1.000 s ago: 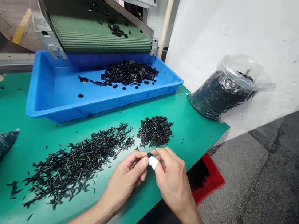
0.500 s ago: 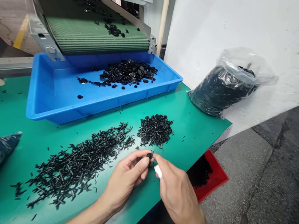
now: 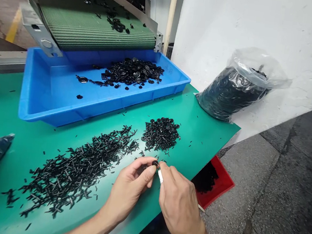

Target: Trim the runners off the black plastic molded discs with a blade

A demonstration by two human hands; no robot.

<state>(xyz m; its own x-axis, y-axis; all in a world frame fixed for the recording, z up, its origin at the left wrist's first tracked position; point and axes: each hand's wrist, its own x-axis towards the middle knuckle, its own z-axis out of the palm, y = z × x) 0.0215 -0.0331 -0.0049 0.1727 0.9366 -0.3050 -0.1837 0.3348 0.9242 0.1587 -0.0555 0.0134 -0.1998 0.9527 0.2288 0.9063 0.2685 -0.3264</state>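
At nine o'clock from the hands lay a long heap of black strips [image 3: 75, 173]. The left hand [image 3: 132, 186] pinched a small black disc [image 3: 155, 163], round and dark, with a smaller heap [image 3: 161, 134] at its twelve o'clock. The right hand [image 3: 178, 196], closed narrow, seemed to hold a thin stick [image 3: 201, 208]. Probably the disc's edge was being worked; the next move called for a steady pinch.
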